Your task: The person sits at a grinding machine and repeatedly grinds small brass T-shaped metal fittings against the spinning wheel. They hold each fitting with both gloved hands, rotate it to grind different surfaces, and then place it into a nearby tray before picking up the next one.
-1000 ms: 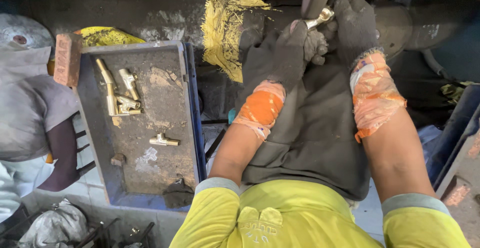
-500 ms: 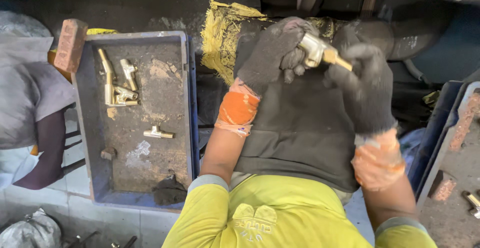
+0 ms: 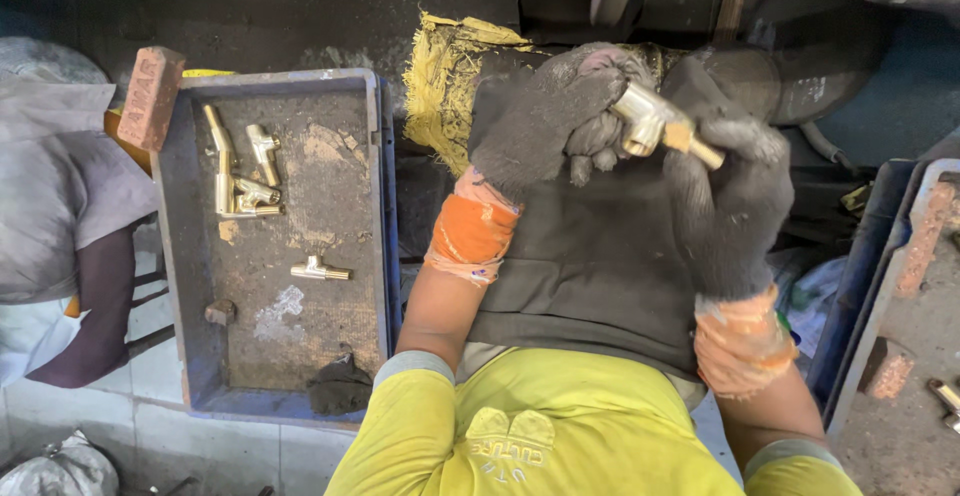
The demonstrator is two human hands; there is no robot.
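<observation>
Head camera looked down on a grey cloth (image 3: 590, 266) spread across the person's lap, the biggest thing in view. To its left sat a blue tray (image 3: 375, 206) with a dusty floor. A second tray (image 3: 900, 286) stood at the right edge, holding rusty lumps. A frayed yellow rag (image 3: 450, 86) lay beyond the lap, between the blue tray and the hands. A red brick (image 3: 150, 98) rested on the blue tray's far left corner.

Both hands wore dark knit gloves with orange cuffs. The left hand (image 3: 550, 121) was closed around the body of a brass fitting (image 3: 655, 126), fingers curled tight on it. The right hand (image 3: 730, 196) gripped the same fitting from the other side, clamped near its yellow stem, which stuck out toward the right. The fitting was held up above the cloth, in front of the rag, well apart from the blue tray.

Inside the blue tray, a cluster of brass taps (image 3: 240, 171) lay near the far end, and one small brass piece (image 3: 320, 271) lay alone near the middle.
</observation>
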